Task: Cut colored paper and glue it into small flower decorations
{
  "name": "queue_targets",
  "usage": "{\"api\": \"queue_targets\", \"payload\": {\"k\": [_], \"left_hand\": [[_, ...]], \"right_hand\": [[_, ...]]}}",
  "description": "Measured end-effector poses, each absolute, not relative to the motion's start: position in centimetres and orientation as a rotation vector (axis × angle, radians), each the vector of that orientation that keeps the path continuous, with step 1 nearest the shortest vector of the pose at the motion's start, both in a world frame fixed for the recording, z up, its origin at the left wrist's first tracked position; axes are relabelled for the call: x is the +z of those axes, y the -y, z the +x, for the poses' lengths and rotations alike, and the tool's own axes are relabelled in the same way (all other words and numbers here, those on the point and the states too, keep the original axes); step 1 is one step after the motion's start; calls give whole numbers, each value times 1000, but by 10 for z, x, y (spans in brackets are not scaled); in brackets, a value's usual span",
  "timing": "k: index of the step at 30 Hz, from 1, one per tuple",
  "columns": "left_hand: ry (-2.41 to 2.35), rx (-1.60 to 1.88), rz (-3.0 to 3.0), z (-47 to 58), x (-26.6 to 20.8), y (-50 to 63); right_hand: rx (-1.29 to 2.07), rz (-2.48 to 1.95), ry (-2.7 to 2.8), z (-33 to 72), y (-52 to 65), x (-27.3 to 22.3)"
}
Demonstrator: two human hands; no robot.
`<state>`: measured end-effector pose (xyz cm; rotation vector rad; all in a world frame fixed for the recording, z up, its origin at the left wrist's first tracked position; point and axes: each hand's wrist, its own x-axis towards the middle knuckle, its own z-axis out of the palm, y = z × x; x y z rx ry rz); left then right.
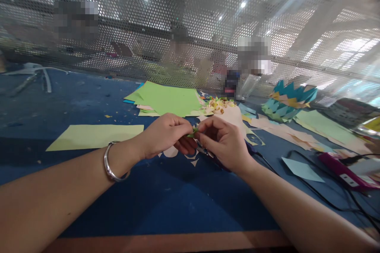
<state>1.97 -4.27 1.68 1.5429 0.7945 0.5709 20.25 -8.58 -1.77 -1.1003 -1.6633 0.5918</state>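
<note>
Above the middle of the blue table, my left hand (171, 134) and my right hand (223, 142) meet with fingertips closed on a small green paper piece (192, 131). Fingers cover much of that piece, so its full shape is hidden. Below my right hand lies a dark blue tool (251, 148) with a black cord and what seems a metal tip; the hand hides most of it. White paper scraps (194, 162) and a rounded pale cutout (170, 151) lie under my hands. A yellow-green paper sheet (95, 136) is beside my left wrist, which wears a silver bangle (108, 162).
Green paper sheets (170, 97) are stacked at the back, next to small paper flower-like bits (221, 104) on pale paper. To the right stand a zigzag-edged paper crown (289, 101) and a purple power strip (346, 174) with cords. A perforated metal screen (133, 19) borders the table.
</note>
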Motion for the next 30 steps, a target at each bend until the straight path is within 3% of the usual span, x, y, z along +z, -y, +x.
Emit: {"api": "queue_targets", "payload": {"k": [30], "left_hand": [[-707, 509, 1907, 12, 13, 36]], "right_hand": [[766, -1093, 1586, 203, 88, -11]]}}
